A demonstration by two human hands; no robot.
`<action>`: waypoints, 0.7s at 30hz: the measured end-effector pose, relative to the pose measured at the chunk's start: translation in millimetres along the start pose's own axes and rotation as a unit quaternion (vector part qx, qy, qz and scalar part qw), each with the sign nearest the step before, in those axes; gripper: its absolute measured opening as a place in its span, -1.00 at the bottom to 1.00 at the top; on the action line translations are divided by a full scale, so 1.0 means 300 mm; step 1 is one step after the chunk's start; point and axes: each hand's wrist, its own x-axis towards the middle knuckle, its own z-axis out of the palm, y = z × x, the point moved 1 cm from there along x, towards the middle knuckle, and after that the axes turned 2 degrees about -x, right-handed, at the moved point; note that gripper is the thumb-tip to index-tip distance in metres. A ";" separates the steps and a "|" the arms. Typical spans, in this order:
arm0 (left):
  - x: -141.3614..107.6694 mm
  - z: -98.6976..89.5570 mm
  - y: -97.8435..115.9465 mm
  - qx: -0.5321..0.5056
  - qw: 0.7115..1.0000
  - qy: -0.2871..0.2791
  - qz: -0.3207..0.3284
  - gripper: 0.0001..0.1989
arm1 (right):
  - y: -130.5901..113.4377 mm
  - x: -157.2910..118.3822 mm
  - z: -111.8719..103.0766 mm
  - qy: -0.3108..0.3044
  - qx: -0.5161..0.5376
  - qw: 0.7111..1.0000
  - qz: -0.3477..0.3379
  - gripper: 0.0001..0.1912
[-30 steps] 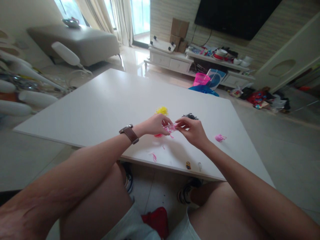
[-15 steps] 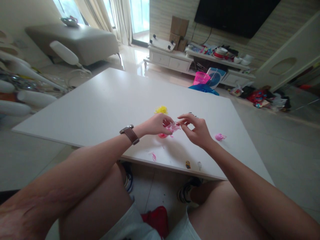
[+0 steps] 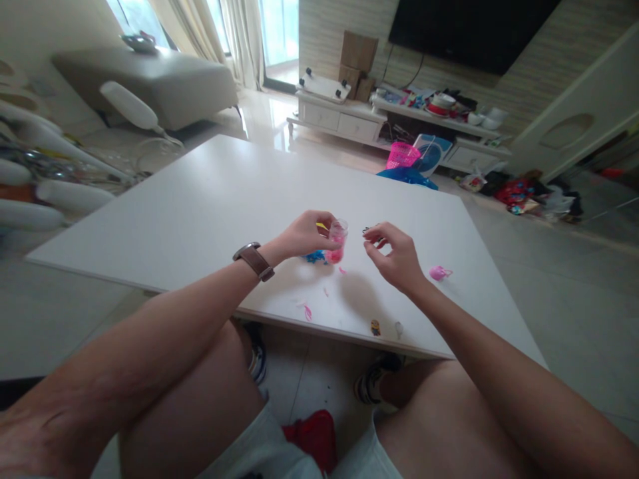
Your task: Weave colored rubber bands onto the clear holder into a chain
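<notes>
My left hand [image 3: 315, 231] is wrapped round a clear jar [image 3: 338, 241] with pink pieces inside, held upright over the white table [image 3: 239, 193]. To its right, my right hand [image 3: 390, 247] is apart from the jar, its thumb and fingertips curved toward each other with a gap between them and nothing visible there. Dark shreds [image 3: 381, 231] lie just behind its fingers. Blue shreds [image 3: 314, 256] sit beneath my left hand, and a bit of yellow shows behind its fingers. Small pink strips [image 3: 307, 313] are scattered on the tabletop nearer me.
Near the table's front edge lie a small yellow figure [image 3: 375, 327] and a clear piece [image 3: 399, 328]. A pink lidded item [image 3: 439, 273] is at the right. Beyond the table stand a pink basket [image 3: 402, 156] and a white cabinet [image 3: 339, 123].
My left hand has turned the jar from tilted to upright. My right hand has moved slightly right, away from the jar's mouth. Blue shreds now show below my left hand.
</notes>
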 end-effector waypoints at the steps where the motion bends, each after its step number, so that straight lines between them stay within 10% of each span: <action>1: 0.001 -0.012 0.001 0.002 1.000 0.017 0.002 -0.73 | 0.026 -0.011 0.023 -0.043 -0.012 0.999 0.024 -0.91; 7: -0.001 -0.069 0.014 0.057 0.996 0.070 0.020 -0.73 | 0.135 -0.102 0.189 -0.238 -0.100 0.960 0.105 -0.88; 21: 0.004 -0.062 0.011 0.101 0.992 0.063 0.033 -0.75 | -0.002 -0.162 0.290 -0.278 -0.082 0.950 0.119 -0.85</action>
